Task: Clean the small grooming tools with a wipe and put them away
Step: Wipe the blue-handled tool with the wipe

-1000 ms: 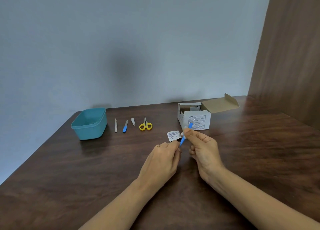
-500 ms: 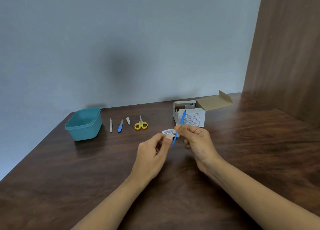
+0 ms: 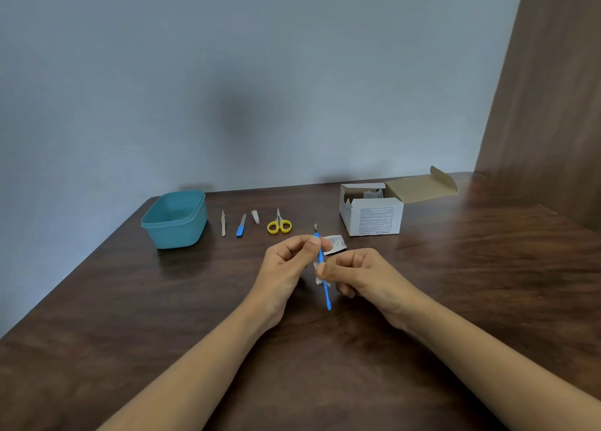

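Note:
A thin blue-handled tool (image 3: 326, 295) with a small metal tip stands nearly upright above the table's middle. My left hand (image 3: 287, 263) pinches its upper part between thumb and fingers. My right hand (image 3: 361, 274) presses a small white wipe (image 3: 318, 279) around the handle lower down. A torn wipe packet (image 3: 335, 243) lies on the table just behind my fingers. Further back lie tweezers (image 3: 223, 224), a blue-handled file (image 3: 241, 225), a nail clipper (image 3: 255, 217) and yellow scissors (image 3: 279, 225). A teal tub (image 3: 175, 219) stands at their left.
An open white cardboard box (image 3: 374, 214) of wipe packets stands at the back right, its flap lying open to the right. A grey wall runs along the table's far edge, and a brown wooden panel (image 3: 553, 105) rises at the right.
The blue tool has turned more upright and sits lower. My right hand has slid down the handle with the wipe, while my left hand now pinches the upper part. The camera view has shifted.

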